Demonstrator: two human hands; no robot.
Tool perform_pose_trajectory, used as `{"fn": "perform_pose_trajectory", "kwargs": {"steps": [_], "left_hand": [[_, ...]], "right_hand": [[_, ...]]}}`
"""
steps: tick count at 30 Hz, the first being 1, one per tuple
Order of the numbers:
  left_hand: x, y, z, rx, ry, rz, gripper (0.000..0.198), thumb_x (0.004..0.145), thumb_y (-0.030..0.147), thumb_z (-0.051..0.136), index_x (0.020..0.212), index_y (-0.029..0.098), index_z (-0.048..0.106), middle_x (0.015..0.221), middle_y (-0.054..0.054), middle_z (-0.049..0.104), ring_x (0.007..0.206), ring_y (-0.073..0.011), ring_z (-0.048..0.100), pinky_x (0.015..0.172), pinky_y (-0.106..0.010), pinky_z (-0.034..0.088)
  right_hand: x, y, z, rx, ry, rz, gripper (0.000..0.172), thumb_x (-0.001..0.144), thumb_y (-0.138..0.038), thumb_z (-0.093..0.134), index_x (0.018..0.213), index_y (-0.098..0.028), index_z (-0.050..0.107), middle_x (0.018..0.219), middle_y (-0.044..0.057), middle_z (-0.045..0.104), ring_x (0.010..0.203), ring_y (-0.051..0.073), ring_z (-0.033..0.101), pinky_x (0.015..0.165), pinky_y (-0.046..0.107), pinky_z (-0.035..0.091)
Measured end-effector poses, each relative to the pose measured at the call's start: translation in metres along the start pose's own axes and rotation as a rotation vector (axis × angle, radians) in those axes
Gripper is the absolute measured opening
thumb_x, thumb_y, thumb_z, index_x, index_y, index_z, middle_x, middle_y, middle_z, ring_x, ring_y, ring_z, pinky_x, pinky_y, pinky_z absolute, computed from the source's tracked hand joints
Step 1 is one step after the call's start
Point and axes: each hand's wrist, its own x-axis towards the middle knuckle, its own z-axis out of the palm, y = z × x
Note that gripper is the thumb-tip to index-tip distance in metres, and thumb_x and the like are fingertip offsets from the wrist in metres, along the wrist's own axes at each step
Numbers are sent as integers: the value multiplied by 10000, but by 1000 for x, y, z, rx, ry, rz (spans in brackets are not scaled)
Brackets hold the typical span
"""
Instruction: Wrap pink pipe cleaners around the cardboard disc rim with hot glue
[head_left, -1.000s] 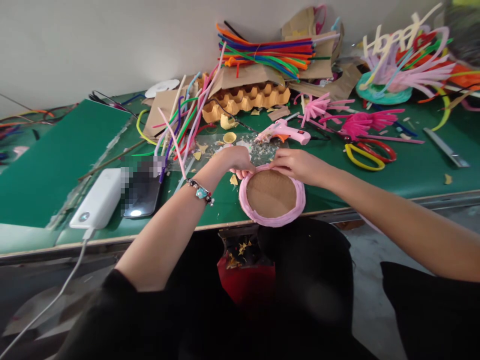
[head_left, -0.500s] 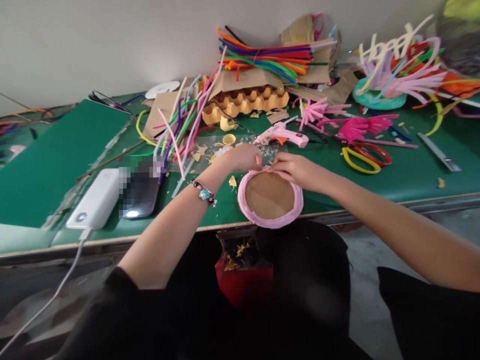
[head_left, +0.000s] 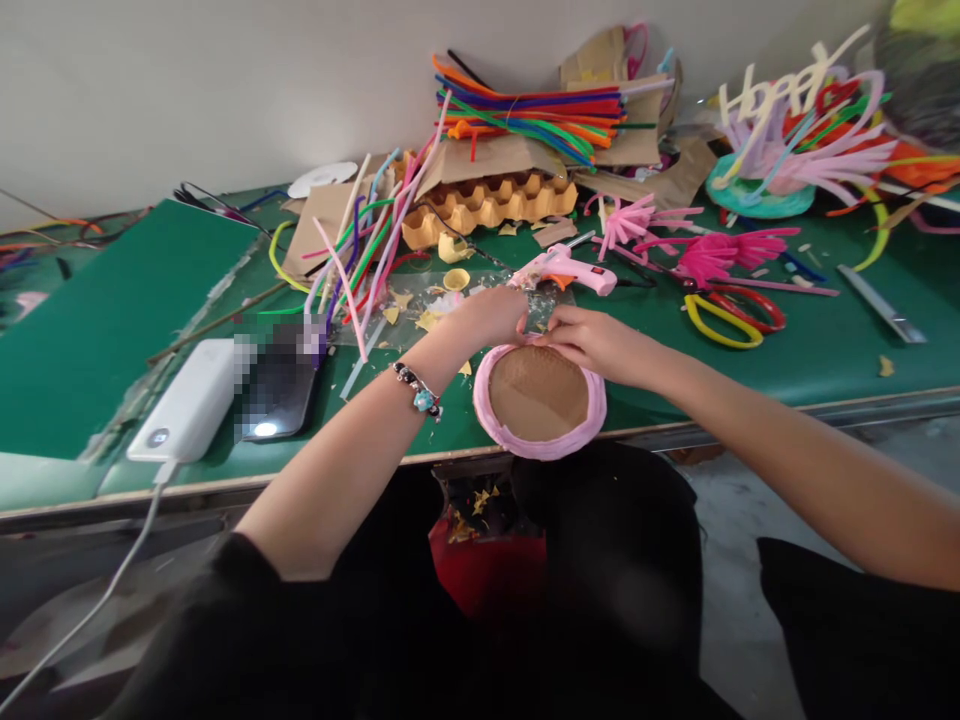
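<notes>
A round cardboard disc with a thick light pink rim, which looks like pipe cleaner, lies at the table's front edge. My left hand is closed at the far side of that rim; its fingertips are partly hidden. Beside it, my right hand pinches the same far rim with thumb and fingers. Just beyond my hands lies a pink hot glue gun, its nozzle pointing up the table. Yellow scraps and a small yellow cup are left of it on a clear plastic sheet.
Loose pipe cleaners and a phone lie left, near a white power bank with a cable. Behind are an egg carton and a pipe cleaner bundle. Scissors and a metal blade lie right.
My left wrist and forearm have shifted slightly to the right, and its bracelet with them. Both hands stay at the disc's far rim.
</notes>
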Motion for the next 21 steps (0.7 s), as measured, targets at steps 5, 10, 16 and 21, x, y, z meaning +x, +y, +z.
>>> {"fn": "perform_pose_trajectory", "kwargs": {"steps": [5, 10, 16, 21], "left_hand": [[2, 6, -5, 9, -66, -46, 259, 706, 302, 562, 838, 117, 687, 779, -108, 649, 800, -241, 595, 668, -290, 405], [1, 12, -15, -5, -136, -104, 253, 685, 295, 600, 839, 112, 683, 772, -107, 647, 806, -248, 586, 676, -295, 405], [3, 11, -16, -85, -156, -118, 240, 631, 251, 626, 838, 144, 686, 757, -78, 649, 791, -243, 580, 691, -299, 403], [8, 10, -16, -74, -208, -150, 237, 630, 253, 604, 811, 127, 691, 720, -87, 645, 771, -251, 579, 674, -311, 407]], "right_hand": [[-2, -5, -1, -15, 5, 36, 290, 857, -244, 387, 926, -175, 660, 878, 85, 559, 821, 182, 542, 750, 348, 443], [-5, -7, -5, 6, 41, 60, 284, 849, -243, 403, 948, -165, 658, 853, 83, 571, 796, 170, 547, 733, 316, 436], [-11, -8, -9, 1, 50, 82, 287, 843, -255, 422, 921, -110, 656, 815, 99, 575, 700, 152, 547, 650, 286, 430], [-10, -8, -17, -34, 7, 92, 281, 860, -268, 396, 920, -150, 644, 837, 85, 572, 736, 159, 548, 669, 295, 429]]}}
